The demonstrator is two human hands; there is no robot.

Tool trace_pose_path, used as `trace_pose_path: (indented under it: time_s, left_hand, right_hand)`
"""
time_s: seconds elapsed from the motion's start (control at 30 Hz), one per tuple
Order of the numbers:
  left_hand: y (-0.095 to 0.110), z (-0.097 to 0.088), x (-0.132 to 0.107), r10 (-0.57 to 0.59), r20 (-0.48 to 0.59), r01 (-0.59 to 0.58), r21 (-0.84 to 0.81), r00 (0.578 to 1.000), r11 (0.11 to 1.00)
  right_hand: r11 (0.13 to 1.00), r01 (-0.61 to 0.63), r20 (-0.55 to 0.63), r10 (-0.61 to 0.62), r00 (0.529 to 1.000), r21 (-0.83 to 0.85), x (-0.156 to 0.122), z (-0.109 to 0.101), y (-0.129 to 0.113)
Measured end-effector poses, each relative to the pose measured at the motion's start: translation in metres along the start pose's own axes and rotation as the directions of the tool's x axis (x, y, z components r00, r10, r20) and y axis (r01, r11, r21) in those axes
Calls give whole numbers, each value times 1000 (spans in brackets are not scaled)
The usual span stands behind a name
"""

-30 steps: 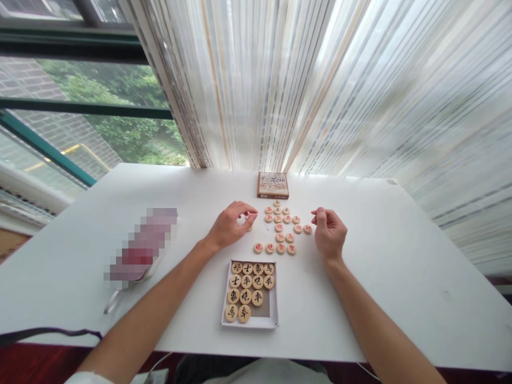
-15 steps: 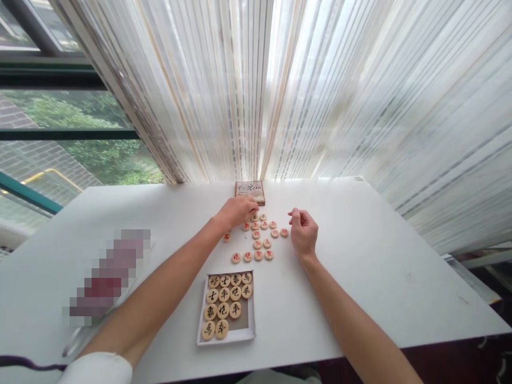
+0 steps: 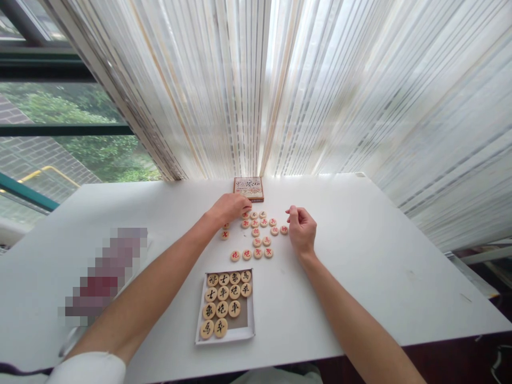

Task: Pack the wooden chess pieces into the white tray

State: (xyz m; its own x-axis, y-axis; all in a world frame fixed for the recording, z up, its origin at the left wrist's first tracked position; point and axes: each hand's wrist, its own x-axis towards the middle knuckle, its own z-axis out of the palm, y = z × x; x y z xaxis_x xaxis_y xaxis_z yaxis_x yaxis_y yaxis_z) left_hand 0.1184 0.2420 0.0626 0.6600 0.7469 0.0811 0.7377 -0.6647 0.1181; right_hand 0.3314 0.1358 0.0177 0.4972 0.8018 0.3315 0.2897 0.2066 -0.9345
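inside the tray (image 3: 250, 320) lie thirteen black-lettered pieces (image 3: 223, 293).

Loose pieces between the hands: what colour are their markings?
Red on the loose pieces, which are pale wood; head view.

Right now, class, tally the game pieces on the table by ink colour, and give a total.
Black pieces in the tray: 13
Red pieces loose on the table: 16 in clear view; the left hand may hide more
Total: 29 in view
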Motion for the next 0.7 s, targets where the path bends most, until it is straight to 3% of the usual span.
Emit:
trace_pose_path:
  time_s: [0.3,0.57,0.7]
  left_hand:
    - [-21,-5,-19,-111,-6,111,41,994,993]
    - [-5,-6,-12,24,-27,-24,-3,999,1000]
    - [-8,2,-11,44,-3,-44,-27,999,999]
  right_hand:
    - [1000,-10,12,10,1000,-6,-2,0,-2]
    - [1000,-6,12,7,1000,-15,-3,1,-2]
    - [1000,-5,15,5,1000,-18,-2,0,-3]
